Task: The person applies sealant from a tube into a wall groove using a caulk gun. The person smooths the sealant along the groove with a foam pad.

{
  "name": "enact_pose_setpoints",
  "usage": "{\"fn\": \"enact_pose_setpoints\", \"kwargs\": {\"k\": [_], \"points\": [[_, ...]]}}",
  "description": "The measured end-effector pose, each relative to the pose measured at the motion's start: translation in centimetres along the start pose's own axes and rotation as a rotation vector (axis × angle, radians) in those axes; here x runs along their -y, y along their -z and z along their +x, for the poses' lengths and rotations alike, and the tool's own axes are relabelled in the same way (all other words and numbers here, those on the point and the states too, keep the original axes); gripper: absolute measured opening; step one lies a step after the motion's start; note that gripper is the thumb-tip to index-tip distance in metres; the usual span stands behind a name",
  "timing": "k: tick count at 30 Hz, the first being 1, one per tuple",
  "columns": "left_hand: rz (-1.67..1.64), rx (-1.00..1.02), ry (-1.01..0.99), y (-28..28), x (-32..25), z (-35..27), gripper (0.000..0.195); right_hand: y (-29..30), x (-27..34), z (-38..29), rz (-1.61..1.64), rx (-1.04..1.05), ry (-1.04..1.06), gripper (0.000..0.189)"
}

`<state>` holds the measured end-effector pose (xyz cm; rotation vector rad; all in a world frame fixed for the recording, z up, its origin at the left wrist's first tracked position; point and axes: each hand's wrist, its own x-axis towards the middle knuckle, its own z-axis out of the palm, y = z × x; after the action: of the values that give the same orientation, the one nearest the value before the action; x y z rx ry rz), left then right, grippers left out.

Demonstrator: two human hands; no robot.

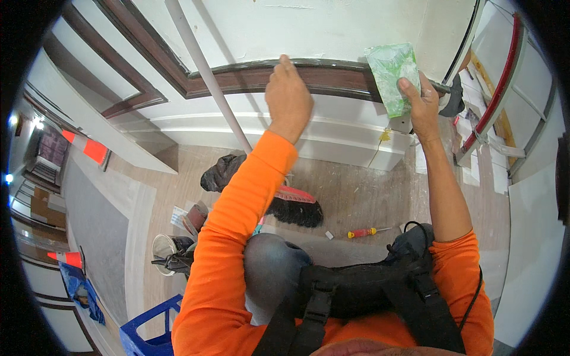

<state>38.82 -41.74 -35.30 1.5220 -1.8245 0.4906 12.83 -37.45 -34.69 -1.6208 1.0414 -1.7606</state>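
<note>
My left hand (289, 95) is raised at the dark wood moulding (249, 82) on the white wall panel (338, 26). Its fingers are bunched at the moulding's upper edge, and whether something small sits between them is hidden. A flat green board smeared with whitish filler (389, 75) is gripped in my right hand (423, 107), thumb on its face, in front of the moulding's right end. Beside my left hand a pale pole (209, 75) slants across the moulding down to the floor.
On the floor lie a broom head with black bristles (296, 209), a screwdriver (363, 232) and a black plastic bag (222, 172). A bucket (164, 253) and a blue plastic crate (151, 329) stand at left. Traffic cones (91, 149) are farther left; a red-edged metal frame (494, 95) is at right.
</note>
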Motion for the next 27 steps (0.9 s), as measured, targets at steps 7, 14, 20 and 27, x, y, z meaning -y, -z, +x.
{"fn": "enact_pose_setpoints", "kwargs": {"k": [7,14,20,27], "points": [[-0.134,0.188,-0.15,1.4,-5.5,-0.3,0.06,0.1,-0.5,0.0,0.059,-0.022,-0.023,0.037],[0.038,-0.063,0.015,1.5,4.1,-1.9,0.058,0.0,0.3,0.0,-0.016,-0.012,-0.027,0.042],[-0.445,-0.517,-0.07,0.0,-3.0,2.2,0.053,1.7,0.1,1.5,-0.003,0.07,-0.098,0.047],[-0.435,-0.716,0.242,-3.8,-8.0,7.9,0.063,2.6,-1.4,0.2,-0.378,0.011,0.146,0.051]]}}
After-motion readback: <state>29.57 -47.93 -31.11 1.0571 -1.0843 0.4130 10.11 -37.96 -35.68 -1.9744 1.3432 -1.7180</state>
